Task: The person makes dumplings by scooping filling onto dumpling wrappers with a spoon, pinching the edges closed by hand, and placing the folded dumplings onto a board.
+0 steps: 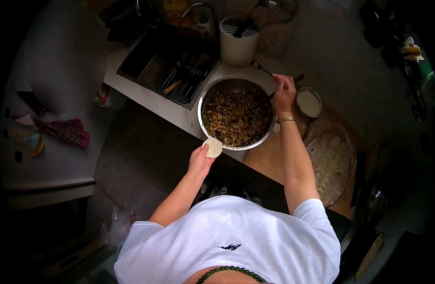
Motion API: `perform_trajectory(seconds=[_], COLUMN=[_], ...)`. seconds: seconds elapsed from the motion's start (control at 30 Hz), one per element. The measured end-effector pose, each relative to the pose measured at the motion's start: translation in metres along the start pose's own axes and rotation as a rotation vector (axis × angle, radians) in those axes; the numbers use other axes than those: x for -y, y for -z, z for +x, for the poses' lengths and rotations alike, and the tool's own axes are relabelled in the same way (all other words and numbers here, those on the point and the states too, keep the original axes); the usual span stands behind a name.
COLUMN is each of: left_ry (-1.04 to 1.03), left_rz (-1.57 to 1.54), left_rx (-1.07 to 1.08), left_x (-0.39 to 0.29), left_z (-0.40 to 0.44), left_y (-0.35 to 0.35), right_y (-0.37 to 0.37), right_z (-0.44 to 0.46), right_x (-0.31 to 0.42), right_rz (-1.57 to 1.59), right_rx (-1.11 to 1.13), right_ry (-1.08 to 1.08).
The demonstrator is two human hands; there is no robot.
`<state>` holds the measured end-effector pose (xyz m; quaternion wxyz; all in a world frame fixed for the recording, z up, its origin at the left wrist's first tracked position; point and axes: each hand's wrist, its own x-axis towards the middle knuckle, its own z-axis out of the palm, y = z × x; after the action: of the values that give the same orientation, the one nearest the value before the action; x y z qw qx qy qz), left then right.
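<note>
My left hand (201,161) pinches a round, pale dumpling wrapper (212,147) just outside the near rim of a large metal bowl (200,116). Chopped brown-green filling (236,118) fills much of the bowl. At the bowl's upper right, my right hand (284,92) is closed on a metal spoon (262,67), whose head points away to the upper left. A dark handle (299,78) shows beyond that hand; what it belongs to is partly hidden. Close by on the right stands a small dish of white powder (309,102).
Rows of shaped dumplings (332,163) lie on a floured round tray (343,187) at right, beside a wooden board (267,154). Behind the bowl stands a white bin (238,49). A dark sink (151,59) with a rack and wooden-handled tool is at left.
</note>
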<state>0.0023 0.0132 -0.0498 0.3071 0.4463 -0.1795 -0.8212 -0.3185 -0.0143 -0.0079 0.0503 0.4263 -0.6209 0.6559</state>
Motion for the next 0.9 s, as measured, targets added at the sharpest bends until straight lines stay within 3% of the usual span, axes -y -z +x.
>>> perform_trajectory(seconds=[0.07,0.17,0.3,0.37,0.5,0.57,0.73,0.8,0.9], left_ry=[0.008,0.019,0.044,0.05,0.053,0.056,0.078,0.078,0.02], left_rz=[-0.001,-0.008,-0.003,0.0,-0.003,0.006,0.031,0.04,0.055], left_rx=[0.004,0.016,0.019,0.026,0.009,0.008,0.009,0.008,-0.03], left_x=[-0.003,-0.003,-0.006,-0.007,-0.005,-0.008,-0.012,-0.016,-0.014], left_z=[-0.002,0.0,-0.001,0.0,0.002,0.003,0.0,0.0,0.0], left_y=[-0.004,0.0,0.0,0.001,0.002,0.003,0.0,0.003,0.011], right_y=[-0.001,-0.005,-0.008,-0.007,0.007,0.011,0.045,0.059,0.052], right_z=[0.009,0.009,-0.01,-0.025,-0.042,-0.046,-0.029,-0.035,-0.051], right_x=[-0.008,-0.021,-0.043,-0.05,-0.064,-0.061,-0.03,-0.009,0.023], right_rz=[-0.162,-0.275,-0.234,0.13,0.219,0.412,0.53,0.604,0.288], right_rx=[0.131,0.282,0.307,0.215,0.326,0.252,0.273,0.215,0.425], right_ry=[0.162,0.208,0.197,-0.142,-0.223,-0.432,-0.413,-0.682,-0.482])
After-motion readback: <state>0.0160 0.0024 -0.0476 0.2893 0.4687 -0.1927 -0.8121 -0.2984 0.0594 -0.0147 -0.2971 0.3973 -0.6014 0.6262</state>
